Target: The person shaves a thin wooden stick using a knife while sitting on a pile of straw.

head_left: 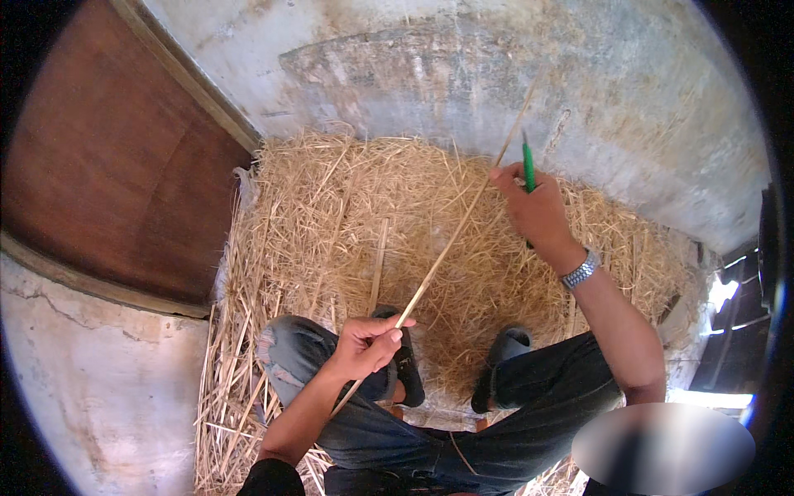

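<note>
A long, thin, pale bamboo strip [438, 264] runs slantwise from beside my left thigh up toward the wall. My left hand [366, 349] is closed round its lower part, thumb and forefinger pinching it. Farther up, my right hand [536, 211] grips a small knife [528, 165] with a green handle, its narrow dark blade pointing away from me. The right thumb and fingertip are at the strip's upper part, seemingly touching it. A metal watch [581, 269] circles my right wrist.
Pale shavings and thin strips [331, 215] cover the floor around my feet, heaped longer at the left. A stained plaster wall [463, 74] stands ahead. At the left is a brown wooden panel [124, 157] in a frame. My jeans-clad knees [298, 351] are spread below my hands.
</note>
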{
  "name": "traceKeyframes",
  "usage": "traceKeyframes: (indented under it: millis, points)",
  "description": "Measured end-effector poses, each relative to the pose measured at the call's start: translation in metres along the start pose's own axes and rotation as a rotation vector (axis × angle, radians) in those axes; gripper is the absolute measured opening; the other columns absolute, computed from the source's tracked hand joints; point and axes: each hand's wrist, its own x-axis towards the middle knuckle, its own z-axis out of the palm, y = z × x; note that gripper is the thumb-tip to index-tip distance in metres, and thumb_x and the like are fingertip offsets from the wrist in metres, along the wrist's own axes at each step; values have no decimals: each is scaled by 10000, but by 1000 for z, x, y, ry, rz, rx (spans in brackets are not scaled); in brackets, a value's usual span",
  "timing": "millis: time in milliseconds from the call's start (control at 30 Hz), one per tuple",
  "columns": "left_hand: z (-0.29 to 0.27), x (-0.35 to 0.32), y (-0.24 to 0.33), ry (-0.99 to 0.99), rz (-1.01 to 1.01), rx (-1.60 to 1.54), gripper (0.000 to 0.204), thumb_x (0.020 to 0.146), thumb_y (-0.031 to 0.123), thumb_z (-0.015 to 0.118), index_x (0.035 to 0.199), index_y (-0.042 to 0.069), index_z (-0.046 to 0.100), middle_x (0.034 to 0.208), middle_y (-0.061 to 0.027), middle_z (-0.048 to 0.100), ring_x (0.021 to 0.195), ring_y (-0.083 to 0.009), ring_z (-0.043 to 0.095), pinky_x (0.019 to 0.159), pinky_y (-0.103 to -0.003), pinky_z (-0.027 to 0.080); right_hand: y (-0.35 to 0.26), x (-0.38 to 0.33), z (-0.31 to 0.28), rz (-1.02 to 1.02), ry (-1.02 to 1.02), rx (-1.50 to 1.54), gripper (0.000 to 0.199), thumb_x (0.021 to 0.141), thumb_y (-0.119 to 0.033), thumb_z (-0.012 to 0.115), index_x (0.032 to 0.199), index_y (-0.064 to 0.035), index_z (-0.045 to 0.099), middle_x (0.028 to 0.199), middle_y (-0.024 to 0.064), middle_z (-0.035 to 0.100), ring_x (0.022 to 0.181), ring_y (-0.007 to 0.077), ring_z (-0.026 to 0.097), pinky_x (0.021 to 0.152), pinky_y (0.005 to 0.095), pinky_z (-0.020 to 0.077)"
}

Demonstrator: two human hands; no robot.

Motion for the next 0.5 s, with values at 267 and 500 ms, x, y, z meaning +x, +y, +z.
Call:
traceKeyframes:
  millis: [267, 500]
  points:
    - [-2, -1, -1, 40, -5, -11, 316, 1036, 31, 527, 1334, -41, 605, 555, 54, 458, 434, -15, 367, 414, -221, 282, -4, -41, 30, -44, -359, -114, 391, 901, -425, 725, 880, -34, 716, 636, 17, 569, 572, 105, 488, 552, 343, 423]
    - [-1, -2, -1, 10, 1, 21, 304, 1033, 63, 546, 1307, -35, 632, 538, 21, 487, 411, -44, 398, 396, -237, 314, -8, -3, 5, 86, -133, 226, 249, 963, -320, 686, 900, -79, 680, 555, -66, 397, 436, 55, 340, 431, 266, 256]
